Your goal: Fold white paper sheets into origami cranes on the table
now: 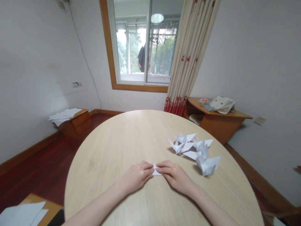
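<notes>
A small piece of folded white paper (157, 171) lies flat on the round wooden table, mostly covered by my fingers. My left hand (138, 175) grips its left side, the fingers pressed together on the paper. From the right, my right hand (176, 175) holds the other side in the same way, and the fingertips of both hands almost meet over it. Several folded white paper cranes (208, 164) stand in a cluster to the right, beyond my right hand and apart from it.
The round table (113, 150) fills the middle. White sheets (64, 114) lie on a small cabinet at the back left, more paper (22, 215) at the lower left. A corner desk (218, 122) with a cloth bag (222, 104) stands at the back right, beside a curtain (188, 56).
</notes>
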Demonstrator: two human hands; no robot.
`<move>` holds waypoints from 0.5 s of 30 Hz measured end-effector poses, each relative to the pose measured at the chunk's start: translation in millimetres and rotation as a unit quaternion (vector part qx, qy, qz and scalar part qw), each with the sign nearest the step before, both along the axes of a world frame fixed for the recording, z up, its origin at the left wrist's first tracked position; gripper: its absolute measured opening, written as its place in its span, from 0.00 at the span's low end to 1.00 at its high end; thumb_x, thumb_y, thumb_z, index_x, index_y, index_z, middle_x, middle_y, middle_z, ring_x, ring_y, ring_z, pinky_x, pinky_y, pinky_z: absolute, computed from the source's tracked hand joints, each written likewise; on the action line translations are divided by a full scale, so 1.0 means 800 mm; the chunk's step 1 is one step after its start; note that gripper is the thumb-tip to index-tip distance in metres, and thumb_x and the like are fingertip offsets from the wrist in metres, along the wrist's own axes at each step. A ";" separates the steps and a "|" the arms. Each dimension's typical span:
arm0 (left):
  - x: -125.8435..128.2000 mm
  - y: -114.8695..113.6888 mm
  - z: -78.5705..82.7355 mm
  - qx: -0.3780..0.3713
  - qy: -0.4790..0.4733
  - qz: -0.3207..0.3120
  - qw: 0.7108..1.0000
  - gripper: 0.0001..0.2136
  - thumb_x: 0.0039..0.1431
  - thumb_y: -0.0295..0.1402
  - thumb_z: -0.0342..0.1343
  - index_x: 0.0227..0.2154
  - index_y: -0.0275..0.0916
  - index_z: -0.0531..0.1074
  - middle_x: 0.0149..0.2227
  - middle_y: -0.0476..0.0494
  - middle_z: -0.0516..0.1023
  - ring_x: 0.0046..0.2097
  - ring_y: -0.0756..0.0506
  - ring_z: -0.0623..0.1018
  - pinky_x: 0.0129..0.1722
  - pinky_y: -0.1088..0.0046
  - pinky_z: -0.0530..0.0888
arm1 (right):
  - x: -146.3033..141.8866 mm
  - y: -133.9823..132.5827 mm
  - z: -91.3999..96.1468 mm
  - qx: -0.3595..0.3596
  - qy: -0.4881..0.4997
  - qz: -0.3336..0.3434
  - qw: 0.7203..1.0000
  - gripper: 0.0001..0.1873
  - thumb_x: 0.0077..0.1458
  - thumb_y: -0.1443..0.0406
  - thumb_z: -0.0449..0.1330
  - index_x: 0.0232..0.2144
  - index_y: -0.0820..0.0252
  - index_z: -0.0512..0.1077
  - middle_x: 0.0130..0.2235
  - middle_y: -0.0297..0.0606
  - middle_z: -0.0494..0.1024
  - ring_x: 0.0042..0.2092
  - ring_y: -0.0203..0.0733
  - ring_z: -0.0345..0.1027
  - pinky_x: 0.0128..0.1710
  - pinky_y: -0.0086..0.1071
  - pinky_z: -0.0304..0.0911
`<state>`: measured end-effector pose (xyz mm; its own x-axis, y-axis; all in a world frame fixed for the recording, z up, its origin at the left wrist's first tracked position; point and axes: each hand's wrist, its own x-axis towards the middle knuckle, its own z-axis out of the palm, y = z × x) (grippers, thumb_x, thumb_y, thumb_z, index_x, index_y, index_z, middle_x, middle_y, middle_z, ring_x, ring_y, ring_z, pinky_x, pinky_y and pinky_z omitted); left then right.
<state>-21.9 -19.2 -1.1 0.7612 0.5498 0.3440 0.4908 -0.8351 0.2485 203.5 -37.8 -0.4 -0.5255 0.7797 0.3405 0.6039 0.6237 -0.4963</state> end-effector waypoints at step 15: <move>0.002 -0.003 0.008 -0.080 -0.048 0.013 0.996 0.11 0.66 0.28 0.49 0.45 0.39 0.75 0.46 0.44 0.78 0.48 0.45 0.75 0.49 0.68 0.73 | -0.009 -0.010 0.018 -0.018 -0.015 -0.011 1.000 0.11 0.59 0.68 0.56 0.41 0.55 0.77 0.44 0.40 0.78 0.47 0.45 0.69 0.48 0.39 0.65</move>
<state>-20.7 -21.9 5.6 0.7147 0.6215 0.3209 0.4789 -0.7692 0.4231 196.6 -45.7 14.4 -0.5183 0.8020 0.2968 0.6318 0.5930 -0.4992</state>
